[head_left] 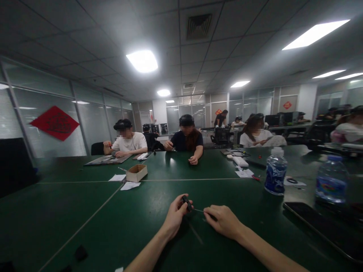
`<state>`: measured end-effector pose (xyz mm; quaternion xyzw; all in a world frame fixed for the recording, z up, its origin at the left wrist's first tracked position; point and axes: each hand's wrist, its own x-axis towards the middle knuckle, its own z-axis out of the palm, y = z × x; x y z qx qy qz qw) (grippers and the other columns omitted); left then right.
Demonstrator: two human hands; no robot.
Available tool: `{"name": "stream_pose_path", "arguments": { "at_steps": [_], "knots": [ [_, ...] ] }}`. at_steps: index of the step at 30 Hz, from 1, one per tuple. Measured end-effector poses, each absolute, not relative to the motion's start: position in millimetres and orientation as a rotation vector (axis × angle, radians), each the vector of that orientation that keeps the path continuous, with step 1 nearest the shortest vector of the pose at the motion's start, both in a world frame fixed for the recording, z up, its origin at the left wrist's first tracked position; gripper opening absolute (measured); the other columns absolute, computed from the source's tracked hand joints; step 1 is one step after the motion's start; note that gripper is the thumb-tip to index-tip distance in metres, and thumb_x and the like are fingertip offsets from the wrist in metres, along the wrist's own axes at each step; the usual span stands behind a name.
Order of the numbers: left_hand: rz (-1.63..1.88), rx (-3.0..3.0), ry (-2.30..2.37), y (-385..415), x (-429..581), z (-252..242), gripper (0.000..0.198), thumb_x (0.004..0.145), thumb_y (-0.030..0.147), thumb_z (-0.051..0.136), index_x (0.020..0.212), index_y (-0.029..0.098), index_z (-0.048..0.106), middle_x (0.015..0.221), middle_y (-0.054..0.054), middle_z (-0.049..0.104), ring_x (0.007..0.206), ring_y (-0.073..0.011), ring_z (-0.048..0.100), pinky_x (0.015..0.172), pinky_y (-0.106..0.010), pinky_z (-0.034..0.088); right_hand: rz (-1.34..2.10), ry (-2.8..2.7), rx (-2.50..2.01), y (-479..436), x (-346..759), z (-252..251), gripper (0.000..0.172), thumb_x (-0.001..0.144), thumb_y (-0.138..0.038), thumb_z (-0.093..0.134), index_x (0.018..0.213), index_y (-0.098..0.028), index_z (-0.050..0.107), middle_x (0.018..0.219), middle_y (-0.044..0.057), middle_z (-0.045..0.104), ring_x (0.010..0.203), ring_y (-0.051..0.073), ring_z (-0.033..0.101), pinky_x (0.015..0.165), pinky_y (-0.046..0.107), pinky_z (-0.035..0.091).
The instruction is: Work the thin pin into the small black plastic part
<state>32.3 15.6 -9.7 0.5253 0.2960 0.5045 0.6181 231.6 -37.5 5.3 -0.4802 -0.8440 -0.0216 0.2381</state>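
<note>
My left hand (176, 215) is closed around a small black block-like part (187, 203), held above the green table between thumb and fingers. From the right, my right hand (222, 221) pinches a thin, straight metal rod (199, 210). The rod's far end reaches the black part's right side; whether it sits inside or only touches cannot be made out. My fingers cover part of the block and the near end of the rod.
On the green table (136, 226) stand a small open box (137, 173), a blue-labelled bottle (276, 172) and a second bottle (331, 179). A dark phone (317, 226) lies at right. Small black pieces (81, 253) are at lower left. Co-workers sit across the table.
</note>
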Motion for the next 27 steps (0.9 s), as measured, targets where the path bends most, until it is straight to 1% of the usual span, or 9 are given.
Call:
{"name": "stream_pose_path", "arguments": {
  "at_steps": [3, 8, 13, 18, 27],
  "knots": [
    [1.139, 1.241, 0.668, 14.5, 31.8, -8.2, 0.048, 0.069, 0.040, 0.069, 0.108, 0.015, 0.056, 0.100, -0.011, 0.063, 0.085, -0.0197, 0.061, 0.082, -0.035, 0.045, -0.034, -2.343, -1.315, -38.6, 231.3, 8.2, 0.029, 0.090, -0.026, 0.036, 0.092, -0.020, 0.064, 0.075, 0.003, 0.063, 0.064, 0.012, 0.057, 0.060, 0.022, 0.041],
    [1.114, 1.263, 0.644, 11.6, 32.3, -4.5, 0.047, 0.068, 0.039, 0.070, 0.106, 0.014, 0.056, 0.097, -0.011, 0.063, 0.084, -0.0200, 0.061, 0.081, -0.035, 0.044, -0.027, -2.362, -1.306, -39.1, 231.5, 9.9, 0.029, 0.091, -0.026, 0.036, 0.094, -0.019, 0.064, 0.076, 0.003, 0.063, 0.064, 0.012, 0.057, 0.060, 0.022, 0.041],
    [1.121, 1.270, 0.666, 11.8, 33.3, -5.0, 0.046, 0.067, 0.041, 0.070, 0.102, 0.015, 0.055, 0.095, -0.010, 0.063, 0.081, -0.0191, 0.061, 0.078, -0.034, 0.044, -0.048, -2.360, -1.315, -38.6, 231.3, 8.6, 0.029, 0.090, -0.026, 0.037, 0.093, -0.019, 0.065, 0.076, 0.003, 0.064, 0.065, 0.013, 0.058, 0.061, 0.022, 0.041],
    [1.132, 1.282, 0.652, 10.2, 33.2, -3.1, 0.042, 0.068, 0.039, 0.069, 0.100, 0.015, 0.056, 0.092, -0.008, 0.063, 0.080, -0.0186, 0.060, 0.077, -0.034, 0.044, -0.024, -2.365, -1.302, -41.0, 230.9, 12.1, 0.030, 0.090, -0.027, 0.036, 0.094, -0.018, 0.065, 0.077, 0.004, 0.064, 0.064, 0.012, 0.057, 0.060, 0.021, 0.042],
    [1.108, 1.331, 0.671, 9.1, 32.6, -1.0, 0.041, 0.070, 0.035, 0.068, 0.103, 0.013, 0.060, 0.092, -0.009, 0.064, 0.087, -0.0202, 0.059, 0.085, -0.036, 0.043, -0.061, -2.339, -1.335, -38.4, 232.1, 8.8, 0.029, 0.090, -0.027, 0.036, 0.094, -0.019, 0.064, 0.076, 0.003, 0.063, 0.063, 0.012, 0.056, 0.060, 0.021, 0.041]
  ]
}}
